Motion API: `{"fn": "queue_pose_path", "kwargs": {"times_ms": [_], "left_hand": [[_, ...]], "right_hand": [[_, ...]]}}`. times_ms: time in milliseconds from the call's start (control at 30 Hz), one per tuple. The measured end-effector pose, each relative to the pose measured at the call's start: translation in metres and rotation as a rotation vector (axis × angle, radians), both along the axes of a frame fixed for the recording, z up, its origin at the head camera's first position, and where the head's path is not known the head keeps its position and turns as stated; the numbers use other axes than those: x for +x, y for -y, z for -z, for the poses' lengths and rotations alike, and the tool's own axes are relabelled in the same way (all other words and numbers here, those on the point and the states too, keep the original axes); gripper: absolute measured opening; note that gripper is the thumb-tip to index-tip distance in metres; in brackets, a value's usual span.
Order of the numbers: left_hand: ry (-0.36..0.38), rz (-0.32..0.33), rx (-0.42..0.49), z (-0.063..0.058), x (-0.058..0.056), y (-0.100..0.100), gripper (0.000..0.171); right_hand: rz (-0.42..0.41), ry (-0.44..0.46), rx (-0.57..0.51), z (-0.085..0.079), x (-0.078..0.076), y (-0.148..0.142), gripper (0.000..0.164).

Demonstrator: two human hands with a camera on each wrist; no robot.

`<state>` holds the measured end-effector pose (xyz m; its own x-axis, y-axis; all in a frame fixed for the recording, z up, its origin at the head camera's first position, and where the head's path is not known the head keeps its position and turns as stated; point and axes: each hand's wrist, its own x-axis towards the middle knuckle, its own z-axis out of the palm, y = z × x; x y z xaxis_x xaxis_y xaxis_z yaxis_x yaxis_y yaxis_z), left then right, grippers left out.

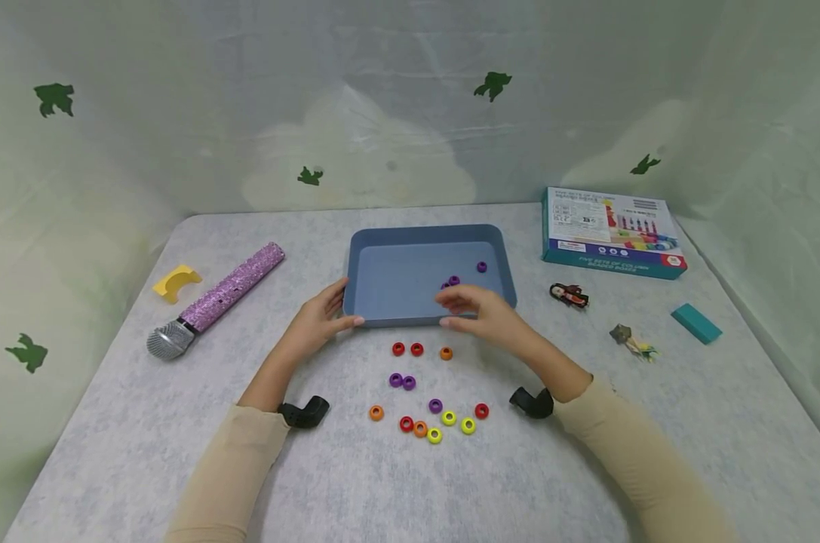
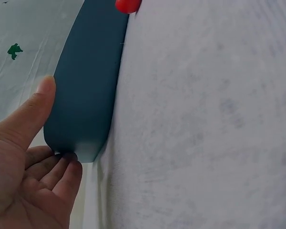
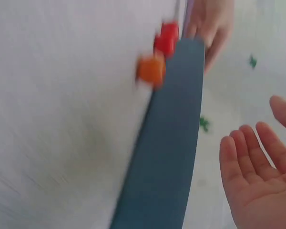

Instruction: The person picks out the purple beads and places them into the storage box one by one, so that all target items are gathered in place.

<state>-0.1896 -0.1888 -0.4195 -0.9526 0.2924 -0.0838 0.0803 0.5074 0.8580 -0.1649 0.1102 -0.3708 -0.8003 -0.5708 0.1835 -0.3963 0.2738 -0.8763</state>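
Observation:
A shallow blue-grey tray point(image 1: 396, 322) stands at mid-table with several purple beads point(image 1: 481, 267) inside, toward its right. At its front left corner my left hand point(image 1: 314, 320) holds on, thumb at the front rim and fingers bent against the left side, as the left wrist view also shows. My right hand point(image 1: 484, 313) hovers over the front right part of the tray, palm in and nothing held; the right wrist view shows its fingers extended, apart from the tray wall. Before the tray lie loose ring-shaped beads: red point(image 1: 417, 349), orange point(image 1: 446, 353), purple point(image 1: 409, 383) and yellow point(image 1: 449, 418).
A glittery pink microphone point(image 1: 229, 290) and a yellow arched block point(image 1: 176, 283) lie left. On the right are a flat printed box point(image 1: 613, 232), a small doll figure point(image 1: 569, 295), a small trinket point(image 1: 633, 342) and a teal block point(image 1: 696, 323). White sheeting hangs behind.

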Motion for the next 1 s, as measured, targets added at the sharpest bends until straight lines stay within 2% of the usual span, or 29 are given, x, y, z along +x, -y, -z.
{"fn": "queue_pose_path", "kwargs": {"times_ms": [100, 167, 267, 367, 500, 633, 833, 1000], "left_hand": [[-0.003, 0.008, 0.001, 0.000, 0.000, 0.000, 0.084], [0.001, 0.008, 0.006, -0.001, 0.000, 0.000, 0.084], [0.009, 0.010, 0.007, -0.001, 0.000, 0.000, 0.084], [0.011, 0.010, 0.009, -0.001, 0.001, 0.000, 0.084], [0.008, 0.011, 0.006, -0.001, 0.001, 0.000, 0.084], [0.008, 0.007, 0.001, -0.001, 0.001, 0.000, 0.084], [0.020, 0.002, 0.006, -0.001, 0.001, 0.000, 0.085], [0.025, -0.001, 0.008, -0.002, 0.001, 0.000, 0.085]], "right_hand": [[-0.085, 0.055, -0.008, -0.005, 0.024, 0.004, 0.033], [-0.140, 0.094, 0.003, -0.001, 0.035, 0.005, 0.032], [-0.208, 0.165, 0.055, 0.012, 0.046, 0.006, 0.029], [-0.250, 0.197, 0.134, 0.030, 0.052, 0.006, 0.027], [-0.286, 0.158, 0.214, 0.049, 0.053, 0.008, 0.022], [-0.328, 0.097, 0.235, 0.055, 0.052, 0.010, 0.016], [-0.311, 0.102, 0.243, 0.050, 0.049, 0.011, 0.014], [-0.200, 0.063, 0.175, 0.033, 0.033, 0.006, 0.019]]}}
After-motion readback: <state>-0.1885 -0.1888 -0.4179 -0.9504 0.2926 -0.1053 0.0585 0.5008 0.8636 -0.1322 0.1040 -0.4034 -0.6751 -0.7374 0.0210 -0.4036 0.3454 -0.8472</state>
